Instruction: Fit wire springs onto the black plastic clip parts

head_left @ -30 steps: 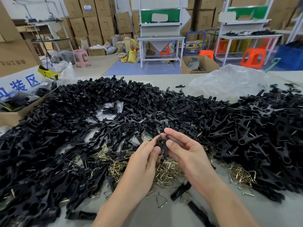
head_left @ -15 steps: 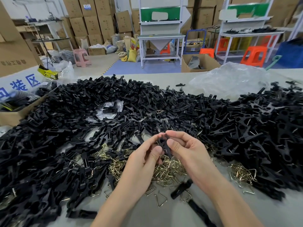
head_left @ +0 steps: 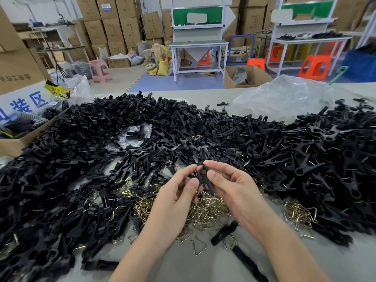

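Observation:
Both hands hold one black plastic clip part (head_left: 204,178) above a heap of brass-coloured wire springs (head_left: 205,208). My left hand (head_left: 176,198) pinches it from the left between thumb and fingers. My right hand (head_left: 231,186) pinches it from the right, thumb on its front. Whether a spring sits on the held part is hidden by the fingers. A wide pile of loose black clip parts (head_left: 142,143) covers the table behind and to the left. On the right lies a pile of clips with wire showing (head_left: 325,163).
A second small heap of springs (head_left: 299,213) lies at the right. Loose black parts (head_left: 223,233) and single springs (head_left: 198,247) lie near the front edge. An open cardboard box (head_left: 12,139) stands at the left, a crumpled clear plastic bag (head_left: 284,96) at the back right.
Both hands have lifted the held clip part slightly and turned it between the fingertips; the grip stays the same. The piles have not moved.

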